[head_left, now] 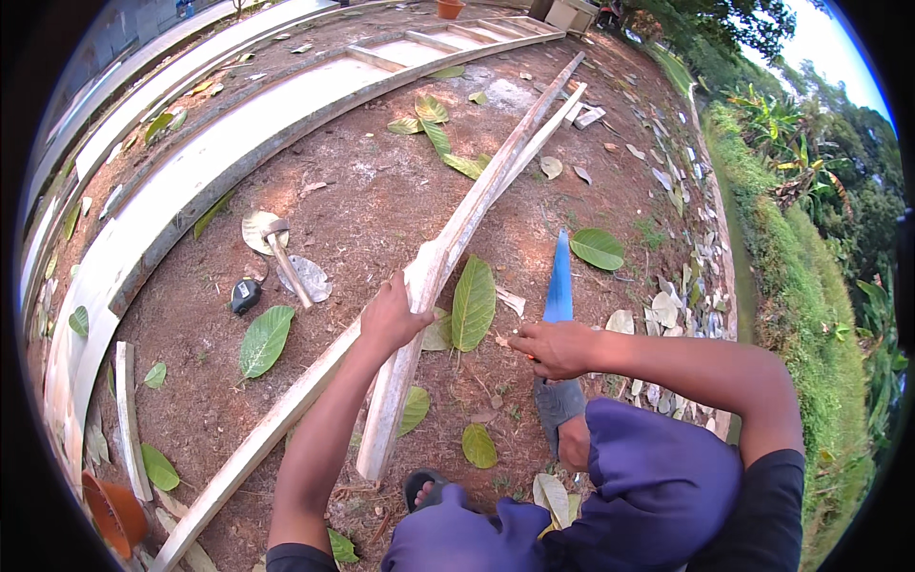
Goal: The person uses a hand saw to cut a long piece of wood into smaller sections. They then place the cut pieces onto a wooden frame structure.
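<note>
Two long wooden beams cross on the ground in front of me. One pale beam (262,434) runs from the lower left, and a weathered beam (389,419) ends nearer my feet. My left hand (389,316) is closed over the wood by the crossing, its fingertips partly hidden. On the right, my right hand (558,349) grips a handsaw (559,281) by its handle, of which only a little orange shows. The blue blade points away from me, apart from the beams. My sandalled foot (572,440) is just below that hand.
Left of the beams lie a hammer (291,262) and a black tape measure (245,296). A long wooden frame with white panels (238,133) curves along the left. An orange pot (114,513) stands at lower left. Large leaves (474,303) litter the soil; greenery (791,286) borders the right.
</note>
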Tool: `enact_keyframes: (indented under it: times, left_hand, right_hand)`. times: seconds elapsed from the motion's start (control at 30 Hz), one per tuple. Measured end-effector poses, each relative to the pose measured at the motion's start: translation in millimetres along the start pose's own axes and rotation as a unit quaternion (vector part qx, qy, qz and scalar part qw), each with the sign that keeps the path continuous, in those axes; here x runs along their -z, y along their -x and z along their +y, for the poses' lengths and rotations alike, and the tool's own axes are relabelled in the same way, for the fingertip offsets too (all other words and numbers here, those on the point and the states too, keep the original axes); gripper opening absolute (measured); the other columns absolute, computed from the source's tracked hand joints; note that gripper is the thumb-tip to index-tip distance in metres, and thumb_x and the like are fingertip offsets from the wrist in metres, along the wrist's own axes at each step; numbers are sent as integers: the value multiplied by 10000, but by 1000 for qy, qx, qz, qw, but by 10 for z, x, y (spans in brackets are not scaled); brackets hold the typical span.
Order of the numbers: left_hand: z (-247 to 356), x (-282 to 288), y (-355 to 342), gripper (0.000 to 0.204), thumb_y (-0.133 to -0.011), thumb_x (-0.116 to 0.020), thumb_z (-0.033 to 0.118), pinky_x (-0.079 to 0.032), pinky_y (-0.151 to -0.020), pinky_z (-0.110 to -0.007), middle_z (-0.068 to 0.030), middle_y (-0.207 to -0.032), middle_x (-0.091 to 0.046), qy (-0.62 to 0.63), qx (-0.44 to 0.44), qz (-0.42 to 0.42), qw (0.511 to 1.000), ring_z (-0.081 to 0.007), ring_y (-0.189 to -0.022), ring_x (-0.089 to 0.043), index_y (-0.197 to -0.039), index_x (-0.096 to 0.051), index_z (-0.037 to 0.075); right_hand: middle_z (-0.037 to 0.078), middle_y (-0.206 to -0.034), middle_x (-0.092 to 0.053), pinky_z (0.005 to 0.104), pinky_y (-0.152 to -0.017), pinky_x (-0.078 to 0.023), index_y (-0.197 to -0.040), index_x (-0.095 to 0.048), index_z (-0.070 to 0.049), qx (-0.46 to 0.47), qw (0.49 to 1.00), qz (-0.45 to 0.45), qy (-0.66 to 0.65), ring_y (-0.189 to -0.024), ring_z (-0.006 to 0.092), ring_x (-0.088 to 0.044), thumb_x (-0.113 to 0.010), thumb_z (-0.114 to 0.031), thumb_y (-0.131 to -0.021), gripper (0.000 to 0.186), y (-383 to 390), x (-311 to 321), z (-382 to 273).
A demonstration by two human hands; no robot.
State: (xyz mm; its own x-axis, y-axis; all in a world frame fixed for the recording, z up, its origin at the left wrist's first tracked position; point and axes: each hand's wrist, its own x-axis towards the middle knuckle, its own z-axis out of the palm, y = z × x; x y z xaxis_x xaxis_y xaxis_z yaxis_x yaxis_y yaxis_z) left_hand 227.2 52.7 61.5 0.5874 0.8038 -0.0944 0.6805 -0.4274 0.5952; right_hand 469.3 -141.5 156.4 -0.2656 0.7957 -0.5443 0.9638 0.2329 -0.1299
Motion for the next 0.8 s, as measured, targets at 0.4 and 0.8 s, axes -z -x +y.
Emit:
enact_keyframes:
  times: [0.4,0.8]
  left_hand:
    - [-105,39,221,804,-815,-825,546,-534,-971,-510,-213,-1237,-721,184,105,40,976,-402,-1166,-683,-1484,-572,177]
    - [-302,211,807,733,-967,-651,543,-502,-1020,-515,-281,-1297,-658,115,199,45,972,-434,-1225,-636,-1523,-510,88]
  right_hand:
    - [90,-1688,-285,515,-1169,-394,-1575,-377,-142,207,908,241,275,-1539,304,-323,-576,-179,-958,649,-1640,411,114]
    - [42,-1395,-564,612,-1264,-202,-1444,-526,-155,344,904,214,138,-1439,259,-429,-845,-576,-734,884,-2371,703,226]
